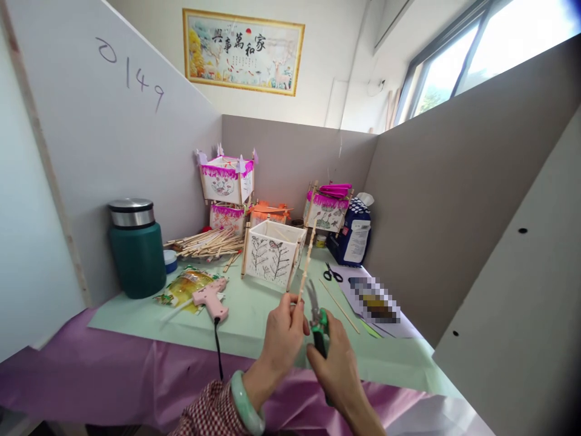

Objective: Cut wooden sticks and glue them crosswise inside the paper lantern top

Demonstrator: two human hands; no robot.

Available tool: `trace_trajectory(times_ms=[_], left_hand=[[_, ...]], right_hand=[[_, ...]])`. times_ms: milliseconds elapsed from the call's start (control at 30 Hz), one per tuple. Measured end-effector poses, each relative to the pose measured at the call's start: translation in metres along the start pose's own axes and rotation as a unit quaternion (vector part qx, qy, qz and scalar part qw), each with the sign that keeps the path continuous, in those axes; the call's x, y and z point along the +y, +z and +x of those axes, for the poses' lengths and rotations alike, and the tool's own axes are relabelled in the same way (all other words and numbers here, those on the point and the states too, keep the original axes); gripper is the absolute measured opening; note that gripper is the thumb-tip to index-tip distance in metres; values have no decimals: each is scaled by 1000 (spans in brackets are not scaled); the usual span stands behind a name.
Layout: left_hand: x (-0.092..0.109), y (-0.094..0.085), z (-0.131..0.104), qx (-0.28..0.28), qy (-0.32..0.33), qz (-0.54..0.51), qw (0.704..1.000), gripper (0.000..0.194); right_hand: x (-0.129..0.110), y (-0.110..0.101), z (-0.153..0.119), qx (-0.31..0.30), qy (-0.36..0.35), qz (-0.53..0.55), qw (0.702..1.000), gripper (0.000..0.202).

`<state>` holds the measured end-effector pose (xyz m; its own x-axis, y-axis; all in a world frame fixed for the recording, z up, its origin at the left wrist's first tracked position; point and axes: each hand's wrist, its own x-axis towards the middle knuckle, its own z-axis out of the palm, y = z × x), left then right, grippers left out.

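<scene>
My left hand (282, 330) pinches the lower end of a thin wooden stick (308, 257), which stands nearly upright with small bumps along it. Close by on the right, my right hand (338, 357) is wrapped round a pair of green-and-black pruning shears (319, 327). Their blades point up beside the stick; whether they touch it I cannot tell. Just beyond the hands sits a white square lantern (267, 254) with wooden corner sticks and black tree drawings. Another thin stick (339, 306) lies on the table to the right.
A pink glue gun (212, 298) with a cord lies left, near a green thermos (137, 257) and a pile of sticks (211, 243). Scissors (333, 272) lie right. Decorated lanterns (227, 181) and a blue package (351, 233) stand behind. Grey partitions (295, 145) enclose the table.
</scene>
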<state>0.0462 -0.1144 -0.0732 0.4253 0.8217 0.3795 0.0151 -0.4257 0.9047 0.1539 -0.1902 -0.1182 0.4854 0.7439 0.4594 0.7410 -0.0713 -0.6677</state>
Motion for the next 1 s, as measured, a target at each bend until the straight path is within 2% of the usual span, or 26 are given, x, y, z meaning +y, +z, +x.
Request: trace_trajectory(times_ms=[100,200,300,500,700,833,1000], left_hand=[[-5,6,-1,14,-9,-21,1000,21],[-9,7,1,24,-6,-37,999,20],[-13,4,4,7,-14,-66,998,20],[-19,-7,7,-40,-82,-130,987,32],[-20,-14,9,-26,-77,-171,982,35],[-26,-20,12,-11,-68,-173,982,30],[-25,-24,10,-14,-42,-186,981,38]], right_hand=[[-4,6,-6,8,-40,-46,998,63],[-5,8,-8,30,-46,-73,996,63],[-5,9,-7,43,-46,-94,994,63],[-2,16,-4,42,-63,-118,990,65],[-1,32,1,42,-76,-112,990,60],[-5,37,2,39,-87,-101,990,59],[-11,39,1,40,-69,-71,994,55]])
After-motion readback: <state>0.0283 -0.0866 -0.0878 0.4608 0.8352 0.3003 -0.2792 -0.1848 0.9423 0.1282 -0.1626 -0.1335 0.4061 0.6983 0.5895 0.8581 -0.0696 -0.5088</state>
